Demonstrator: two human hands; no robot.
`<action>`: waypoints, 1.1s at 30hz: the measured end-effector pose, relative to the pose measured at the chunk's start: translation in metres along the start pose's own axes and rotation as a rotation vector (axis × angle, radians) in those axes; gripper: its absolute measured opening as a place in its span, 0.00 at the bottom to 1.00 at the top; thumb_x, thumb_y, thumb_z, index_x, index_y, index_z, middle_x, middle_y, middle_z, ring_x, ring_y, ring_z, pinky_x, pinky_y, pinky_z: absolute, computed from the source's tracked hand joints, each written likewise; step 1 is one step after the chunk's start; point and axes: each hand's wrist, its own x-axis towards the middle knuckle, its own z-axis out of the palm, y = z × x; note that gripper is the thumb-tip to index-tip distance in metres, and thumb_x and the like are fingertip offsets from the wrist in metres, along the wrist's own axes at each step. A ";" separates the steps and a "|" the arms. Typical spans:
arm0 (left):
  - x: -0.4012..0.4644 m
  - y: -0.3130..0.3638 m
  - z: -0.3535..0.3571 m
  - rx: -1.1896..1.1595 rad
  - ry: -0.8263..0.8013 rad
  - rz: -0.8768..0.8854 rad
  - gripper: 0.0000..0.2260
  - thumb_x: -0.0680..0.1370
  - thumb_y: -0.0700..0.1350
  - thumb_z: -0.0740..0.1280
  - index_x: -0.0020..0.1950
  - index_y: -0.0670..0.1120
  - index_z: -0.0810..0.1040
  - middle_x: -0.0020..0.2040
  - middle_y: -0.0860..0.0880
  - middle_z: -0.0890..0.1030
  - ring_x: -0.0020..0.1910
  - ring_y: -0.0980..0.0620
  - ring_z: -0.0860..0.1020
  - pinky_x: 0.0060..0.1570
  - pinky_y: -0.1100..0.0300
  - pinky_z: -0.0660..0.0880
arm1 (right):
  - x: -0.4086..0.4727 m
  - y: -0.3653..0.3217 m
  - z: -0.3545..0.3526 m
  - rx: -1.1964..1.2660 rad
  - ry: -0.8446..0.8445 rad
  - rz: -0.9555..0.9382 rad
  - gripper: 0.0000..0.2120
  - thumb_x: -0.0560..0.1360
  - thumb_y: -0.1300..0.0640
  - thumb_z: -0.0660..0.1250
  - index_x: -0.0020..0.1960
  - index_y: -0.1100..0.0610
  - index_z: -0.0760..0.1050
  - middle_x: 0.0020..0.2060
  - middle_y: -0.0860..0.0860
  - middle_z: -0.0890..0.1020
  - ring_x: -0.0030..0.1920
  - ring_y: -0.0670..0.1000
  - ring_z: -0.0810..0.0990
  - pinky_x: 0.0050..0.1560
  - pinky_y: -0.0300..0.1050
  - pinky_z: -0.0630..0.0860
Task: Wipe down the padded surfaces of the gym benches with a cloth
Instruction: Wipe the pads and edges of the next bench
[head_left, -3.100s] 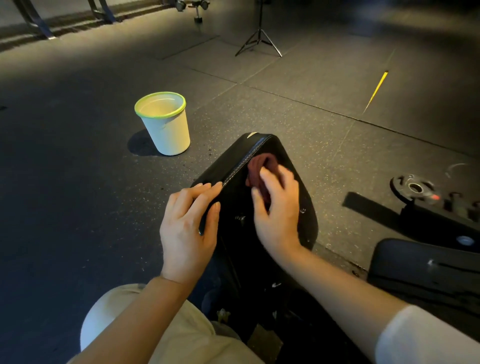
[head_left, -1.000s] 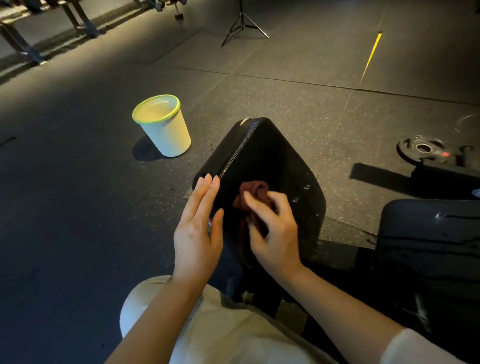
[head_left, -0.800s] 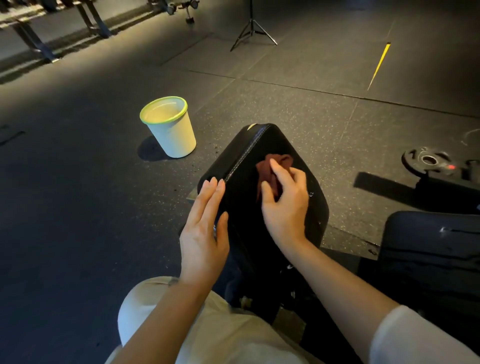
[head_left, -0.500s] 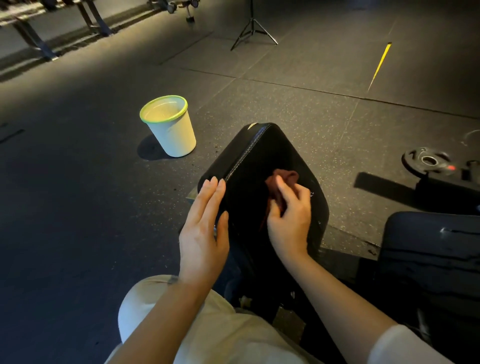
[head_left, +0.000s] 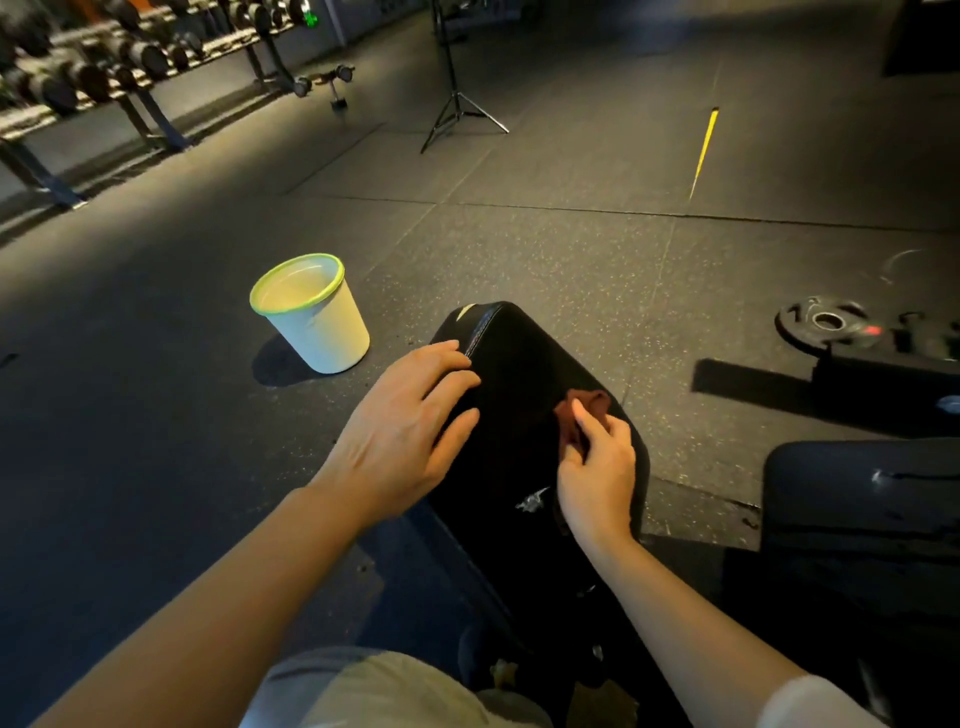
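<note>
Right hand (head_left: 597, 470) pinches dark red cloth (head_left: 582, 410) against black bench pad (head_left: 519, 374); left hand (head_left: 402, 436) flat, fingers spread, on pad's left edge. Green-rimmed white bucket (head_left: 311, 314) nearby on floor.

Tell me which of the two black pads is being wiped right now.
The middle pad, between the hands: the right hand grips the dark red cloth on it. The other pad, at right, goes untouched.

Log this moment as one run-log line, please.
step: wiping | right hand: grips dark red cloth on black padded bench pad | left hand: open, resting on pad's left edge | white green-rimmed bucket: on floor, left
</note>
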 end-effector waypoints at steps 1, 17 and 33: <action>0.011 -0.003 -0.002 -0.006 -0.052 0.028 0.19 0.81 0.53 0.56 0.63 0.44 0.77 0.64 0.45 0.76 0.67 0.48 0.72 0.67 0.54 0.66 | 0.004 -0.005 0.002 0.014 0.002 0.022 0.22 0.78 0.66 0.63 0.70 0.54 0.71 0.65 0.51 0.70 0.67 0.52 0.68 0.66 0.36 0.60; 0.063 -0.034 0.022 -0.221 -0.269 0.073 0.22 0.77 0.58 0.54 0.69 0.54 0.71 0.74 0.56 0.61 0.76 0.57 0.55 0.77 0.46 0.45 | 0.059 0.031 0.012 0.004 0.078 0.126 0.22 0.76 0.68 0.62 0.68 0.56 0.74 0.61 0.55 0.73 0.63 0.58 0.72 0.67 0.45 0.66; 0.058 -0.017 0.018 -0.071 -0.209 0.071 0.18 0.78 0.50 0.66 0.67 0.48 0.73 0.74 0.50 0.65 0.76 0.52 0.58 0.76 0.50 0.50 | 0.048 -0.005 0.012 -0.021 0.012 0.034 0.23 0.78 0.65 0.61 0.72 0.53 0.70 0.64 0.53 0.70 0.65 0.54 0.68 0.65 0.39 0.62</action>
